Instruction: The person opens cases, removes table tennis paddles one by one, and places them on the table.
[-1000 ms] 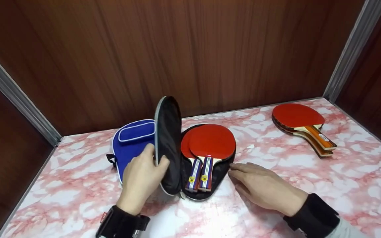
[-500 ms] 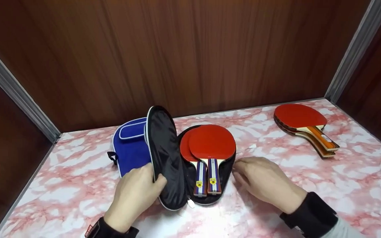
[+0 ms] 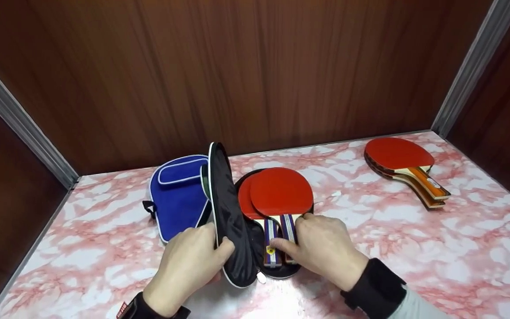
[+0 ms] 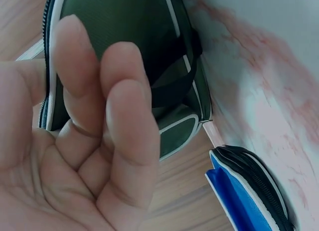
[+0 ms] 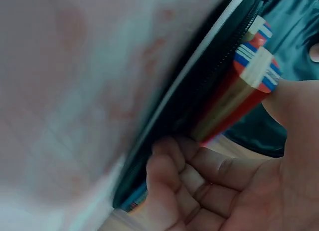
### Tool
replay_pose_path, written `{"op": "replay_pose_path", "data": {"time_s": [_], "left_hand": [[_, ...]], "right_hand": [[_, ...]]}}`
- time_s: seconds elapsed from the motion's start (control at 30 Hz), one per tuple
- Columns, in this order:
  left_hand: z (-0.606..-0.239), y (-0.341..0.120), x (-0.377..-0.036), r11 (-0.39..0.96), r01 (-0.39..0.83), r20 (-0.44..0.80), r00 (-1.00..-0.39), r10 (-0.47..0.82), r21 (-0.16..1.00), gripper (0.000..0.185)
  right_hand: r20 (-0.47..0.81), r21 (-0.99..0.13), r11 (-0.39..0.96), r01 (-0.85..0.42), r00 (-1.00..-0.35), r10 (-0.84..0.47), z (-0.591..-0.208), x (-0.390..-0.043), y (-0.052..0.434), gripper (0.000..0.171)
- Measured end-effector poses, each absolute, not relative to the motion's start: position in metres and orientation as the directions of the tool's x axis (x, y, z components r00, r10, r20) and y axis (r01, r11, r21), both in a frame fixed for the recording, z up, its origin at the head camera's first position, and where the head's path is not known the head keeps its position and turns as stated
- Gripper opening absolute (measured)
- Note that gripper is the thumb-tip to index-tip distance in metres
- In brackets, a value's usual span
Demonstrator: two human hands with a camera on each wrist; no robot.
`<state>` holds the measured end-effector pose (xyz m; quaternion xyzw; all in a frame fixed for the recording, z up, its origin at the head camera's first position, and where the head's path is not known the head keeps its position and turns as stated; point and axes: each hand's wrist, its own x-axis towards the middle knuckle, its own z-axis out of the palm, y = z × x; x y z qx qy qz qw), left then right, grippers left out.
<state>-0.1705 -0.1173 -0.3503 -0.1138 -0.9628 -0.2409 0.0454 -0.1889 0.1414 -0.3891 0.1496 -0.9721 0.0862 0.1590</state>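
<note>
A paddle case with a black lining lies open on the table, its flap (image 3: pixel 230 239) raised nearly upright. My left hand (image 3: pixel 188 257) pinches the flap's edge between thumb and fingers; the left wrist view shows the flap's dark green outside (image 4: pixel 164 21). Two overlapping red table tennis paddles (image 3: pixel 281 190) lie in the bottom half, striped handles toward me. With its fingers along the outer side of the right paddle's handle (image 5: pixel 256 69), my right hand (image 3: pixel 330 243) grips that handle. Its thumb reaches across to the left paddle's handle (image 3: pixel 272 254). The metal zipper pull (image 3: pixel 261 278) hangs at the near end.
A blue paddle case (image 3: pixel 179 204) with white piping lies left of the raised flap, partly behind it. At the back right, a stack of red paddles (image 3: pixel 399 153) with orange-brown handles rests on the marbled table (image 3: pixel 472 248). A wood-patterned wall (image 3: pixel 281 75) stands behind.
My right hand has moved left from beside the case onto the paddle handles. The left hand has kept its pinch on the flap, which leaned outward and then swung back up.
</note>
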Motion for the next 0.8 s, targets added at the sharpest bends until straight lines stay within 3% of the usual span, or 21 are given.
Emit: {"op": "replay_pose_path", "data": {"time_s": [0.13, 0.27, 0.53, 0.8], "left_hand": [[-0.352, -0.116, -0.171, 0.855, 0.26, 0.167, -0.964, 0.206, 0.448, 0.023], [-0.352, -0.116, -0.17, 0.854, 0.277, 0.184, -0.959, 0.216, 0.441, 0.024], [-0.354, -0.115, -0.169, 0.848, 0.288, 0.197, -0.955, 0.221, 0.445, 0.025], [-0.355, -0.114, -0.168, 0.858, 0.284, 0.209, -0.955, 0.212, 0.429, 0.027]], "right_hand": [[0.302, -0.15, 0.942, -0.301, -0.921, -0.247, -0.391, -0.192, 0.148, 0.044], [0.375, -0.137, 0.938, -0.319, -0.893, -0.249, -0.397, -0.192, 0.152, 0.036], [0.498, -0.01, 0.935, -0.354, -0.813, -0.302, -0.408, -0.192, 0.157, 0.031], [0.386, -0.066, 0.936, -0.346, -0.874, -0.296, -0.403, -0.194, 0.163, 0.035]]}}
